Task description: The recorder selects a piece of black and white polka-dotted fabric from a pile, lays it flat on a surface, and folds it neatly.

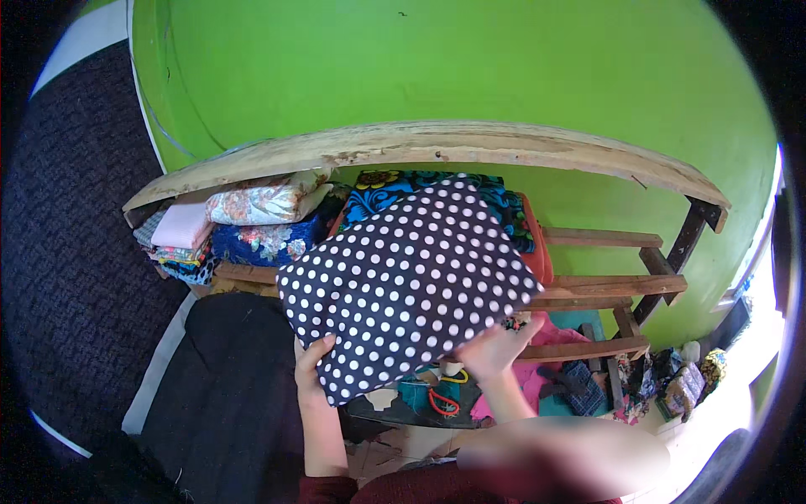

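A folded black cloth with white polka dots (407, 286) is held up in front of me, tilted, between both hands. My left hand (312, 361) grips its lower left edge, thumb on top and the other fingers hidden underneath. At the lower right edge, my right hand (499, 346) holds it from below; its fingers are partly hidden and a little blurred. Behind the cloth, on the wooden rack, lies a folded blue and black flowered textile (369, 195), partly covered by what I hold.
Left on the rack are a pink folded cloth (182, 224), a white floral bundle (256, 202) and a blue floral bundle (269, 242). A long wooden plank (437, 144) runs above. Bare slats (604, 287) extend right. Clothes (684, 386) lie low at right. Dark fabric (235, 370) stands at left.
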A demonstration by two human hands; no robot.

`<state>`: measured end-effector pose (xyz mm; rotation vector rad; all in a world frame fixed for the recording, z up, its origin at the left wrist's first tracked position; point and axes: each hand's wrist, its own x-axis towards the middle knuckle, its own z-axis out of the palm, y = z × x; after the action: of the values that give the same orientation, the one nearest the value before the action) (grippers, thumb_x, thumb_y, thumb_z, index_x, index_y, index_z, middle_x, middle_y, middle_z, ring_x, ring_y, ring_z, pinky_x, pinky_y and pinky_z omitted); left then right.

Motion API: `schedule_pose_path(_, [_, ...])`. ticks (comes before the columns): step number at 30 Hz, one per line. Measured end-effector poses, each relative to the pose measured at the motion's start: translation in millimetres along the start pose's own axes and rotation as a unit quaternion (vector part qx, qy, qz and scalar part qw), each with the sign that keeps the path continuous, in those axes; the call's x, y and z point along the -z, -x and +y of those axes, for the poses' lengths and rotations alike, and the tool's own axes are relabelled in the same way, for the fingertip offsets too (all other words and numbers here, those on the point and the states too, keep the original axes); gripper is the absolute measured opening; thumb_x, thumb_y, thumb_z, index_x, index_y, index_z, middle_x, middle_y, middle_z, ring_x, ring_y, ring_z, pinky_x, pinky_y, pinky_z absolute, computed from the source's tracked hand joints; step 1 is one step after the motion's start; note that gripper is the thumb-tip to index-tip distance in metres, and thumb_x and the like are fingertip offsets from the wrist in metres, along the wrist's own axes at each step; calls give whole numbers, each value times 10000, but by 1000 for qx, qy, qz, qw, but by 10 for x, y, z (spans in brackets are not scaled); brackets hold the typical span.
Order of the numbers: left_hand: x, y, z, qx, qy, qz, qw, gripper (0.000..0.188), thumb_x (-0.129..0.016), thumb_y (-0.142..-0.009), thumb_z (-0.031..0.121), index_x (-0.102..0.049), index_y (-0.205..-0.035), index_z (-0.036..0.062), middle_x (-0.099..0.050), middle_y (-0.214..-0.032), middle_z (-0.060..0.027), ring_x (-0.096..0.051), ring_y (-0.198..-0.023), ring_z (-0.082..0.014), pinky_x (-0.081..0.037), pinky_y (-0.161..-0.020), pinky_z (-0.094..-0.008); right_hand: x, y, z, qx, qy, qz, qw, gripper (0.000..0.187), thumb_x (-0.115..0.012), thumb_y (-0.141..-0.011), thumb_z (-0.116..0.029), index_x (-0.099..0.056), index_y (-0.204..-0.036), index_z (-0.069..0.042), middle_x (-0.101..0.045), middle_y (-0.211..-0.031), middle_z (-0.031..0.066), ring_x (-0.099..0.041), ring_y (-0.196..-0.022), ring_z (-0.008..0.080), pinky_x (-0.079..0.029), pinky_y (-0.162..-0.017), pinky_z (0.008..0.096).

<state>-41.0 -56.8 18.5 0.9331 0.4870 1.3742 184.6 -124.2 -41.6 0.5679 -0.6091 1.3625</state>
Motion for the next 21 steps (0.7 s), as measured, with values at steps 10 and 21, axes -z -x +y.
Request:
schedule_pose_path(10, [653,248,-412,-164,-204,-112,959,945,-740,-608,192,-171,-1336,-3,-342,-1285,-134,-366,-1179,-237,-312,-974,-382,-370,-29,725,94,399,423,808,439,-643,-778,-114,-437,-1159,-41,-521,-1080,70,-528,-964,183,-448,-828,345])
schedule_pose_path(21, [487,-217,473,-254,-350,-56,900,1175,-832,-462,366,-147,-1373,82,-181,-1425,-150,-222,-1298,-337,-181,-1024,-506,-657,-154,203,-93,736,118,660,779,-703,-709,-118,-249,-1331,-5,-380,-1312,112,-357,-1212,205,-270,-1011,338])
